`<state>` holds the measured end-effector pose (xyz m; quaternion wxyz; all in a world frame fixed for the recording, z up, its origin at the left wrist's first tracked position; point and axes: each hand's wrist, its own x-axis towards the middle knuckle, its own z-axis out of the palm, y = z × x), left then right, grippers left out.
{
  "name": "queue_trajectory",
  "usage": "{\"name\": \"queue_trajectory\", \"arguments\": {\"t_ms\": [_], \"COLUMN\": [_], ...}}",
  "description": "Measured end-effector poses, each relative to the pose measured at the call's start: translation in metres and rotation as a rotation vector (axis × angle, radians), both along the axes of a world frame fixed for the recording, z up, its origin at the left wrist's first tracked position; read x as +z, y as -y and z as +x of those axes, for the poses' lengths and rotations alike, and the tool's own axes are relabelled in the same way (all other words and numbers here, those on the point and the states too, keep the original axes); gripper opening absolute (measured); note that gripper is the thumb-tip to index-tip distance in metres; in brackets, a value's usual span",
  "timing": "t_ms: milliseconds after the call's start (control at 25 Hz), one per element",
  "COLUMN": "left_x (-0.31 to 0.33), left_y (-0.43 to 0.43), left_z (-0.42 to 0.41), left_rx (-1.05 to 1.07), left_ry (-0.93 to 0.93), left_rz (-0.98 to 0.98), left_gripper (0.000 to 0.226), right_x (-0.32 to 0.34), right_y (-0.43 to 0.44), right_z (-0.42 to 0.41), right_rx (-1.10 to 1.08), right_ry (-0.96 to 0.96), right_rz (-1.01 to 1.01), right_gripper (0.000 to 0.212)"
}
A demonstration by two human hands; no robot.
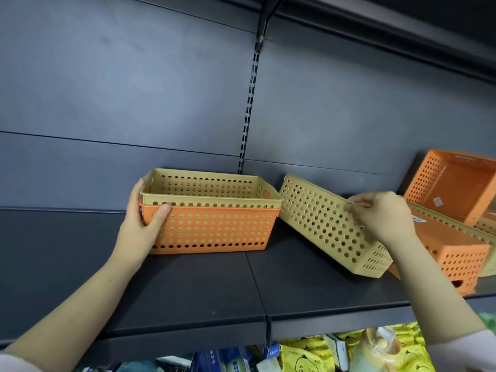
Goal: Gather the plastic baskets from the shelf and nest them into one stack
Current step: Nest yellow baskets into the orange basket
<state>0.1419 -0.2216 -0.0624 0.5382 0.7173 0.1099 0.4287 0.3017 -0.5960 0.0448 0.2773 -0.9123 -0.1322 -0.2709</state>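
Observation:
On the dark shelf (188,285) stands an orange perforated basket (214,232) with a beige basket (212,187) nested inside it. My left hand (142,224) grips the left end of this pair, thumb on the front rim. To the right, a second beige basket (322,226) is tilted on its side, and my right hand (381,213) pinches its upper rim. Further right an orange basket (456,251) lies upside down, and another orange basket (456,183) leans against the back wall with its opening toward me.
The grey back panel has a slotted upright (248,111) in the middle, and another shelf (402,30) hangs above at the right. Below the shelf edge are yellow snack bags (308,355) and several blue packets (228,361).

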Motion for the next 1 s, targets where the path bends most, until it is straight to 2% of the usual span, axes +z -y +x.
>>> {"name": "queue_trajectory", "arguments": {"t_ms": [120, 280, 400, 520, 600, 680, 880, 1000], "left_x": [0.001, 0.004, 0.006, 0.004, 0.001, -0.001, 0.004, 0.001], "left_y": [0.003, 0.008, 0.01, 0.009, 0.007, 0.005, 0.004, -0.001], "left_z": [-0.002, -0.004, -0.006, -0.005, -0.004, -0.002, -0.003, 0.0], "left_rx": [-0.003, 0.0, 0.009, 0.017, 0.031, 0.039, 0.013, -0.004], "left_ry": [-0.006, -0.035, -0.018, 0.002, -0.011, -0.022, -0.027, -0.008], "left_rz": [-0.004, -0.002, -0.006, 0.004, 0.019, 0.019, 0.023, 0.028], "left_gripper": [0.057, 0.055, 0.056, 0.063, 0.072, 0.071, 0.059, 0.067], "right_x": [0.019, 0.033, 0.049, 0.06, 0.063, 0.066, 0.072, 0.069], "right_y": [0.004, -0.002, -0.011, -0.035, -0.058, -0.078, -0.123, -0.144], "right_z": [-0.012, -0.016, -0.021, -0.03, -0.033, -0.032, -0.027, -0.014], "right_rx": [0.028, 0.033, 0.152, 0.376, 0.479, 0.546, 0.7, 0.718], "right_ry": [0.091, 0.265, 0.346, 0.308, 0.293, 0.288, 0.223, 0.181], "right_rz": [0.109, 0.141, 0.263, 0.254, 0.114, 0.012, 0.047, 0.101], "right_gripper": [0.011, 0.018, 0.021, 0.018, 0.018, 0.018, 0.02, 0.018]}}
